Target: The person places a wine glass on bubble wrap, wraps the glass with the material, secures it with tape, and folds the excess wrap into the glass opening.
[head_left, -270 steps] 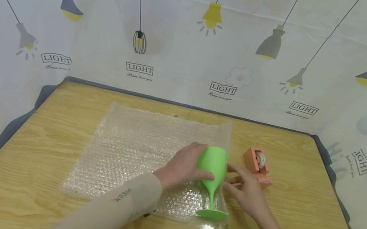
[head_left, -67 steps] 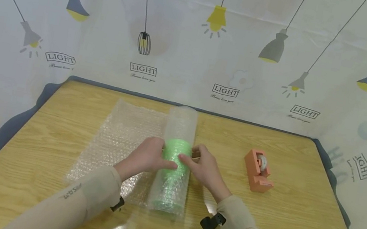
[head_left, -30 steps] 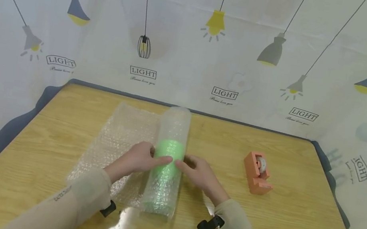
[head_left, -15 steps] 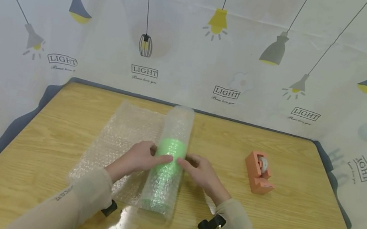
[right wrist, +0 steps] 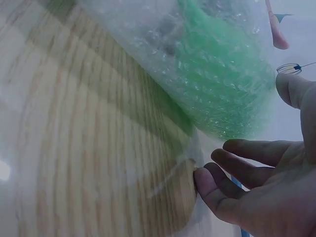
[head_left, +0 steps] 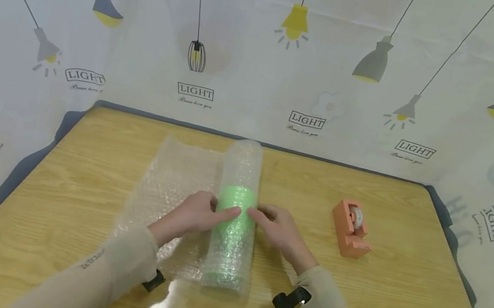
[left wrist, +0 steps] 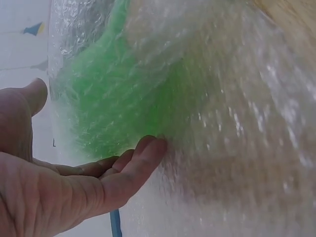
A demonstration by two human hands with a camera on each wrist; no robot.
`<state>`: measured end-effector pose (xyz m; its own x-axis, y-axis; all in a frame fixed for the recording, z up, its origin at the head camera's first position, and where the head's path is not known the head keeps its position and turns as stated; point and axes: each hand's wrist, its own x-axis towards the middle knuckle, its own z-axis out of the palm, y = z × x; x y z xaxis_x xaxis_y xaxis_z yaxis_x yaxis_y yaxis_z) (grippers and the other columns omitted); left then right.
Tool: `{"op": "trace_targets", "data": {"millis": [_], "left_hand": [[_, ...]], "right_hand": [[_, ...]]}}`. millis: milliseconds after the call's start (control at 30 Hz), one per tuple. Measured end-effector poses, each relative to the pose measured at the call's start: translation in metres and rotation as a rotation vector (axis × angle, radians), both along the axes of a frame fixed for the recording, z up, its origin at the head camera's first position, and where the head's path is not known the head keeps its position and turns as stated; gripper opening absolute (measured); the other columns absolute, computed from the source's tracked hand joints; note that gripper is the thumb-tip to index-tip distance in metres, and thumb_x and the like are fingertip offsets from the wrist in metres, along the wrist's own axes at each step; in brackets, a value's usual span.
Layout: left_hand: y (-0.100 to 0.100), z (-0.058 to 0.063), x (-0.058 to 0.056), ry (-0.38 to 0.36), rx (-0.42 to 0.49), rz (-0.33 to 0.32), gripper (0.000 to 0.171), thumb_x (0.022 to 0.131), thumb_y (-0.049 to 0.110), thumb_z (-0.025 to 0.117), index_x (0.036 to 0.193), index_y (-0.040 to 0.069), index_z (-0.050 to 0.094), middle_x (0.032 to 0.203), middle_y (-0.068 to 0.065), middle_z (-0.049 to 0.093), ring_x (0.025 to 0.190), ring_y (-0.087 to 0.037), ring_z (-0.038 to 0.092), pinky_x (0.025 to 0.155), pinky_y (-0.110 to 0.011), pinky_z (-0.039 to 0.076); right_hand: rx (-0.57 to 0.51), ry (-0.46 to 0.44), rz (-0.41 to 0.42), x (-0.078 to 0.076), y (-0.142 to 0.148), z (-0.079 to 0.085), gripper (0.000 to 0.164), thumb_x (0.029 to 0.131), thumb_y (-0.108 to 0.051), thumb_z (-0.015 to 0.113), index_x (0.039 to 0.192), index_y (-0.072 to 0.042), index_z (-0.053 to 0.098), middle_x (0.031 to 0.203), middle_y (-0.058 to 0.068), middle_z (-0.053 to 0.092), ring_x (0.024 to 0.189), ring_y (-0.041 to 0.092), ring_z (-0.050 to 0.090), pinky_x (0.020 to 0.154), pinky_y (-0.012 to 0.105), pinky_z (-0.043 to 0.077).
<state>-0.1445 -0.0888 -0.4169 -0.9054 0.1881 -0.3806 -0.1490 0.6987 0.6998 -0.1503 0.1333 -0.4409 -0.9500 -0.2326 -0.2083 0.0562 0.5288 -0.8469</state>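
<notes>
A light green goblet (head_left: 236, 209) lies inside a roll of clear bubble wrap (head_left: 243, 161), its foot toward me. The flat rest of the sheet (head_left: 191, 166) spreads out on the left of the roll. My left hand (head_left: 193, 213) grips the roll's left side, thumb on top and fingertips low against the wrap in the left wrist view. Opposite it, my right hand (head_left: 280, 230) holds the right side, its thumb also on top. In the right wrist view its bent fingers (right wrist: 256, 150) are at the wrap, close over the table.
An orange tape dispenser (head_left: 351, 228) with a roll of tape stands on the wooden table (head_left: 401, 289), right of my right hand. A white printed curtain (head_left: 253, 57) rises behind the table's back edge and along both sides.
Nine seconds ago the goblet was bare at the sheet's right edge; it has since been rolled leftward into the wrap. Within the last second the roll has shifted slightly right, both hands still on it.
</notes>
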Motion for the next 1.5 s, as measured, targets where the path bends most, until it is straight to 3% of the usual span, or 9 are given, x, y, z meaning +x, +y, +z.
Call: {"op": "trace_targets", "data": {"millis": [300, 600, 733, 867, 1033, 1267, 1367, 1500], "left_hand": [[0.008, -0.005, -0.001, 0.004, -0.005, -0.024, 0.089, 0.095, 0.072, 0.054, 0.134, -0.008, 0.059, 0.125, -0.026, 0.066, 0.107, -0.037, 0.067, 0.087, -0.05, 0.06], [0.003, -0.007, -0.003, -0.017, 0.078, -0.004, 0.077, 0.093, 0.07, 0.059, 0.117, -0.002, 0.067, 0.099, -0.013, 0.069, 0.089, -0.026, 0.065, 0.075, -0.041, 0.059], [-0.001, -0.007, -0.004, -0.037, 0.088, -0.008, 0.082, 0.09, 0.071, 0.063, 0.124, -0.004, 0.066, 0.114, -0.017, 0.07, 0.103, -0.032, 0.066, 0.086, -0.047, 0.059], [-0.005, -0.007, -0.007, -0.046, 0.039, -0.019, 0.095, 0.089, 0.075, 0.06, 0.137, -0.008, 0.059, 0.137, -0.026, 0.062, 0.125, -0.042, 0.06, 0.102, -0.056, 0.053], [-0.008, -0.002, -0.009, -0.042, -0.024, -0.005, 0.096, 0.09, 0.073, 0.062, 0.142, -0.007, 0.053, 0.142, -0.026, 0.058, 0.128, -0.045, 0.057, 0.102, -0.057, 0.052], [-0.008, 0.005, -0.006, 0.059, -0.03, 0.049, 0.085, 0.089, 0.059, 0.074, 0.142, -0.002, 0.046, 0.131, -0.022, 0.062, 0.116, -0.038, 0.063, 0.093, -0.053, 0.058], [-0.008, 0.008, -0.005, 0.107, -0.032, 0.059, 0.079, 0.089, 0.052, 0.077, 0.139, -0.001, 0.047, 0.129, -0.022, 0.062, 0.115, -0.038, 0.063, 0.091, -0.051, 0.059], [-0.007, 0.012, -0.003, 0.118, -0.05, 0.057, 0.069, 0.091, 0.046, 0.077, 0.134, -0.001, 0.053, 0.127, -0.021, 0.065, 0.111, -0.038, 0.065, 0.088, -0.049, 0.06]], "right_hand": [[-0.033, -0.03, -0.019, -0.003, 0.009, 0.0, 0.049, 0.104, -0.04, 0.061, 0.134, -0.001, 0.066, 0.133, 0.015, 0.068, 0.117, 0.029, 0.065, 0.101, 0.048, 0.054], [-0.074, -0.023, 0.009, -0.003, 0.012, 0.0, 0.045, 0.106, -0.036, 0.058, 0.132, 0.0, 0.067, 0.13, 0.015, 0.069, 0.119, 0.029, 0.064, 0.101, 0.047, 0.055], [-0.043, -0.001, 0.011, -0.003, 0.01, 0.002, 0.043, 0.105, -0.035, 0.06, 0.13, -0.001, 0.068, 0.127, 0.015, 0.07, 0.114, 0.027, 0.065, 0.095, 0.043, 0.057], [-0.008, 0.025, 0.008, -0.003, 0.007, 0.004, 0.04, 0.104, -0.034, 0.063, 0.125, -0.001, 0.07, 0.122, 0.013, 0.071, 0.106, 0.024, 0.066, 0.085, 0.037, 0.059], [-0.012, 0.036, -0.009, -0.003, 0.002, 0.005, 0.037, 0.102, -0.031, 0.066, 0.12, 0.0, 0.07, 0.117, 0.015, 0.071, 0.101, 0.024, 0.067, 0.079, 0.035, 0.059], [-0.055, 0.051, -0.018, -0.004, -0.002, 0.005, 0.034, 0.101, -0.026, 0.068, 0.116, 0.004, 0.066, 0.119, 0.02, 0.068, 0.107, 0.033, 0.068, 0.085, 0.039, 0.061], [-0.051, 0.055, -0.026, -0.004, -0.004, 0.005, 0.034, 0.1, -0.027, 0.069, 0.115, 0.003, 0.065, 0.119, 0.021, 0.068, 0.11, 0.035, 0.068, 0.088, 0.042, 0.06], [-0.042, 0.054, -0.045, -0.002, -0.008, 0.005, 0.034, 0.099, -0.028, 0.07, 0.114, 0.002, 0.063, 0.12, 0.02, 0.066, 0.111, 0.036, 0.068, 0.089, 0.044, 0.06]]}}
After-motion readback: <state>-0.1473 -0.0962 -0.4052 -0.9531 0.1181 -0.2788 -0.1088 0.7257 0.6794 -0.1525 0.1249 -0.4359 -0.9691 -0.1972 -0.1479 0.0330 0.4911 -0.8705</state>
